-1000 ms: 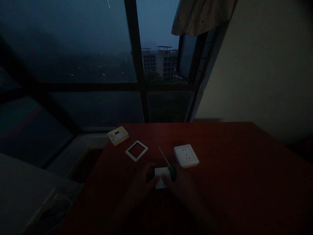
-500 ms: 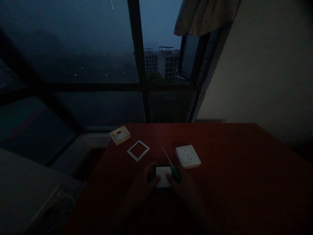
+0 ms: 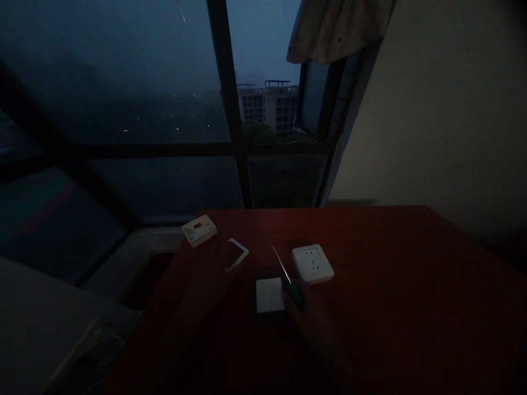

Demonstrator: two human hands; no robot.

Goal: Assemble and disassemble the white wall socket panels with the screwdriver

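My right hand (image 3: 310, 312) is closed around the green handle of a screwdriver (image 3: 282, 266), its metal shaft pointing away and slightly left. The thumb side of that hand touches the right edge of a white switch or socket insert (image 3: 269, 295) with a dark border, lying on the table. My left hand (image 3: 208, 274) is over the left part of a thin white square cover frame (image 3: 244, 255), fingers closed about its edge, though dim light blurs them. A white five-hole wall socket (image 3: 313, 263) lies just beyond my right hand.
An open white back box (image 3: 199, 230) sits at the far left corner of the red-brown table (image 3: 391, 263). Behind the table are window panes with dark bars (image 3: 164, 149) and, at right, a pale wall (image 3: 432, 120). A curtain (image 3: 340, 33) hangs above. The room is dim.
My left hand has let go of the dark-bordered insert and moved left and away to the white frame. My right hand stays by the insert with the screwdriver. The view shifted slightly.
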